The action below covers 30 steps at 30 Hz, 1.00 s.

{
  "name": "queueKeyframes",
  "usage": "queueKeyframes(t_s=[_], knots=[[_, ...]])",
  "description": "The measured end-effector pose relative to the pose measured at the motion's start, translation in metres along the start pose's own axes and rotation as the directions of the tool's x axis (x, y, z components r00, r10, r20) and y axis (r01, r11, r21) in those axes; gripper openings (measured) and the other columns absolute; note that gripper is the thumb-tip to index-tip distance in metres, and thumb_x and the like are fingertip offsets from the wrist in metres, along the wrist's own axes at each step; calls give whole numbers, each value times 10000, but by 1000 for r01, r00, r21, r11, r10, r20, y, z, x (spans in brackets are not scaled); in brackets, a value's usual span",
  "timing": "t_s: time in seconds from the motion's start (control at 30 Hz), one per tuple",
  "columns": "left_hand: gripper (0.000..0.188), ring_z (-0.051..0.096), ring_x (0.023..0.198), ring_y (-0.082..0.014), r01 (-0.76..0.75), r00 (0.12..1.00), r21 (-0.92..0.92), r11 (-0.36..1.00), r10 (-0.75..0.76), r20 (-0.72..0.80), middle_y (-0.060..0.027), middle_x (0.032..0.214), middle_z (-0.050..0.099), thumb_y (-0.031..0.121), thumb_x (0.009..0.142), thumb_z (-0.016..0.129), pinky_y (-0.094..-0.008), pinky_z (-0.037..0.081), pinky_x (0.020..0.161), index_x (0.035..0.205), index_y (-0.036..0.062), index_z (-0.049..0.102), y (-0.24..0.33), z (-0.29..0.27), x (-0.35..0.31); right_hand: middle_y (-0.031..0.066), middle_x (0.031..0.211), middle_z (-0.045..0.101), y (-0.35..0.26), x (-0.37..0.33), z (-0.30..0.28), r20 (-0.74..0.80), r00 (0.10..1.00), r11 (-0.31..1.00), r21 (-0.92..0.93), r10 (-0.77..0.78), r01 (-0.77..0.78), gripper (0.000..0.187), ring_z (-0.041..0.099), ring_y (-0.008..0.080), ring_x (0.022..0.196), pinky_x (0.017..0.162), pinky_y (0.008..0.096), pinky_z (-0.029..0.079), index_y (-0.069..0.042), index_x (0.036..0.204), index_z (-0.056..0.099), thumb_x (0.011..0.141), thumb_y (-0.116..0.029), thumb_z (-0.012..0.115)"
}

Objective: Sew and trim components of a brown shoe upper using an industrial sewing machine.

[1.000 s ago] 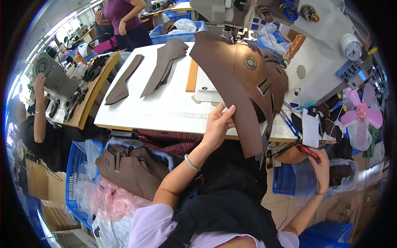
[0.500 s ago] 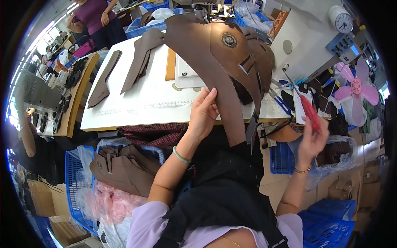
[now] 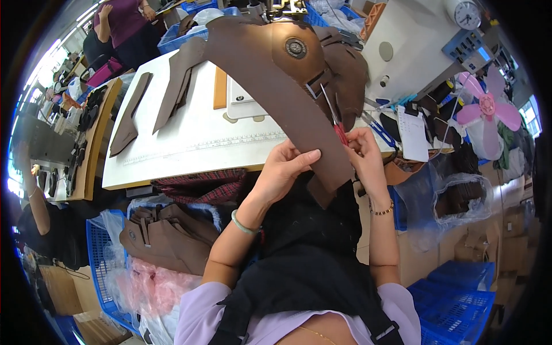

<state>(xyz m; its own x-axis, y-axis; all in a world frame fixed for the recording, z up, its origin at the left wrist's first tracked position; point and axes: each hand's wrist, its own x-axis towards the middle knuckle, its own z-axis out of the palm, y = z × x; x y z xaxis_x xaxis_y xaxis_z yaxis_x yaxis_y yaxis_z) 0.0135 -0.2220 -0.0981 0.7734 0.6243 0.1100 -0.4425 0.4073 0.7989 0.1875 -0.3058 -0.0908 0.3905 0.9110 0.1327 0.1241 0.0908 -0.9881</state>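
A large brown leather piece (image 3: 296, 118) with a round dark emblem and cut slots lies partly on the white table, its long strip hanging over the front edge. The fingers of my left hand (image 3: 282, 175) are closed on that strip, thumb on top. At the strip's right edge, my right hand (image 3: 368, 164) is closed around a pair of red-handled scissors (image 3: 339, 132). The slim metal blades point up and away, over the slotted part of the leather. The strip hides part of the right fingers.
More brown leather pieces (image 3: 175, 83) lie on the white table (image 3: 195, 152) at left. A sewing machine (image 3: 402, 52) stands at right, near blue-handled scissors (image 3: 379, 129) and a pink fan (image 3: 487, 104). A blue basket (image 3: 103, 259) with cut pieces sits below left. Another person (image 3: 127, 26) stands far left.
My right hand has brought the red-handled scissors leftward from the right side up to the leather strip. The leather has shifted slightly left, with my left hand still holding it.
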Motion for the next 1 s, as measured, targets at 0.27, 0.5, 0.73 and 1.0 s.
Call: queueKeyframes(t_s=[0.27,0.5,0.73,1.0], knots=[[329,666,818,-221,34,997,-192,981,-20,77,-149,1029,592,127,942,463,-349,589,652,1227,2,354,4,3,-7,95,929,616,15,-35,-32,294,917,549,735,271,-398,273,609,177,783,609,247,471,28,1045,569,843,-153,599],[420,658,823,-201,5,999,-199,980,5,51,-133,1045,584,58,890,545,-326,594,628,1249,2,336,-2,9,-5,-4,734,406,-5,-90,-8,331,929,704,620,165,-346,353,395,101,644,590,234,317,-15,999,489,887,-347,537],[463,653,811,-189,20,1000,-134,991,-17,25,-125,1027,596,0,832,610,-310,591,619,1230,10,373,0,9,-5,-4,731,427,-37,-76,3,300,926,965,54,228,-255,214,436,78,710,654,210,355,-54,840,463,844,-256,530],[471,654,791,-169,35,999,-144,989,-32,24,-104,1026,595,-26,837,583,-270,583,598,1248,45,364,1,5,-6,-24,719,422,-44,-67,11,314,904,956,-61,291,-287,225,427,62,650,601,206,380,-55,831,475,855,-271,535]])
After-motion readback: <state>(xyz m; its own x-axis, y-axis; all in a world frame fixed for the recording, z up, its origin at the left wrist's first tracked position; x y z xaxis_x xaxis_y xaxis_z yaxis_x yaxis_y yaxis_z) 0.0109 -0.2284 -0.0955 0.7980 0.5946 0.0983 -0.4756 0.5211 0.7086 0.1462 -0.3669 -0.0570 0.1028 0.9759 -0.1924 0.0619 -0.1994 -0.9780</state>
